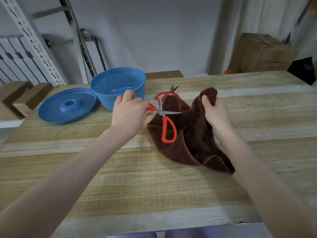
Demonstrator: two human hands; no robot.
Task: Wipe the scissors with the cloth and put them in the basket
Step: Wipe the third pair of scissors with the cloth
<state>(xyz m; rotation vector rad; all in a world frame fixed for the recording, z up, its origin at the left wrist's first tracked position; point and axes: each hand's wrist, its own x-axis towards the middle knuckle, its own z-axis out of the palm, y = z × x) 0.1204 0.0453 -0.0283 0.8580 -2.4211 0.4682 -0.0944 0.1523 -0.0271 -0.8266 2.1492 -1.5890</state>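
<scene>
A pale wooden tabletop filled the lower frame. Right of centre, a dark brown towelling cloth was lifted in a bunch, its lower folds on the wood. At upper left stood a blue perforated plastic basket, with a blue perforated lid just beside it. The right hand clenched the cloth's top edge. The left hand pinched one loop of the red-handled steel scissors, blades spread, at centre against the cloth. A second red-handled pair lay partly hidden behind the cloth.
</scene>
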